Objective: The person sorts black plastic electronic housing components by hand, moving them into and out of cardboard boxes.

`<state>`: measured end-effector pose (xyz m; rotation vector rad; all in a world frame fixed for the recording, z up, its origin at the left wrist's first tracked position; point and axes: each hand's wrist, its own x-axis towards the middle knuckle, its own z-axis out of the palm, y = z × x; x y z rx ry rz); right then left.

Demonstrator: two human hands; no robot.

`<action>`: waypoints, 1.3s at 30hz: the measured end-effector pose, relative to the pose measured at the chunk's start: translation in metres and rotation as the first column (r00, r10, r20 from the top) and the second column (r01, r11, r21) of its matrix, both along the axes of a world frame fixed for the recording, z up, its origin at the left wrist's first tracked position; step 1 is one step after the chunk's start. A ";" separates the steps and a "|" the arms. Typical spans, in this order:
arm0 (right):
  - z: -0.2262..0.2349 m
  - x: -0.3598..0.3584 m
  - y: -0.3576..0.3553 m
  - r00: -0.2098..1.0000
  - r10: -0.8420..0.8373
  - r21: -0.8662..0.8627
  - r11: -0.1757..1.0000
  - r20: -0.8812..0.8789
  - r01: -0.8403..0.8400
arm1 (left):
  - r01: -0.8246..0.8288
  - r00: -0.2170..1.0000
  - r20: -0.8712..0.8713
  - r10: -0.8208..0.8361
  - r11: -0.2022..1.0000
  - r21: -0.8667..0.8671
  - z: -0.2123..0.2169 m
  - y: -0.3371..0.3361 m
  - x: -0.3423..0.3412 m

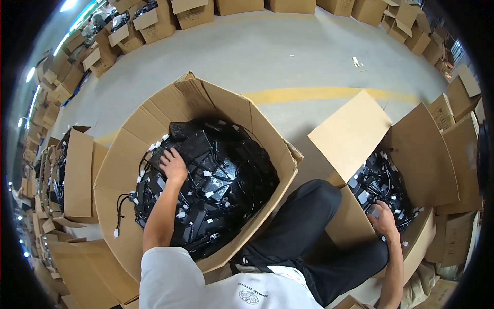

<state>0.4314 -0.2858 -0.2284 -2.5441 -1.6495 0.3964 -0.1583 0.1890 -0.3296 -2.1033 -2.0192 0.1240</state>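
A person seated among cardboard cartons works with both arms spread wide, seen from above. The left hand (173,165), left of centre in the frame, reaches down into a large open cardboard box (226,110) heaped with black power adapters (216,180) and their tangled cords, many bound with small white tags. The bare left forearm runs straight up from the lower edge of the frame, wrist extended, the palm facing down; the fingers are slightly spread and curled over the top of one black adapter near the upper left of the heap, resting on it rather than lifting it.

At the lower right of the frame the right hand (383,219) stretches out to a second, smaller open box (427,154) that holds more black adapters (378,183) with white tags. That arm comes up along the right edge, elbow bent, the back of the hand toward the camera; its fingers curl down among the adapters at the near edge of the pile, and whether they grip anything cannot be made out.

Between the two boxes lie the person's black trousers (309,226). A yellow line (319,93) crosses the grey floor (267,51) beyond.
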 end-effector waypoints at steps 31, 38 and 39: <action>0.091 -0.233 0.142 0.726 0.666 0.592 0.659 -0.171 -0.465 | 0.346 0.812 0.583 -0.021 0.822 -0.453 0.068 -0.087 -0.051; 0.081 -0.253 0.137 0.691 0.689 0.624 0.643 -0.218 -0.444 | 0.319 0.940 0.230 -0.254 0.404 -0.857 0.093 -0.210 -0.061; 0.079 -0.253 0.135 0.689 0.689 0.628 0.642 -0.223 -0.439 | 0.322 0.912 0.101 -0.397 0.540 -0.777 0.083 -0.234 -0.069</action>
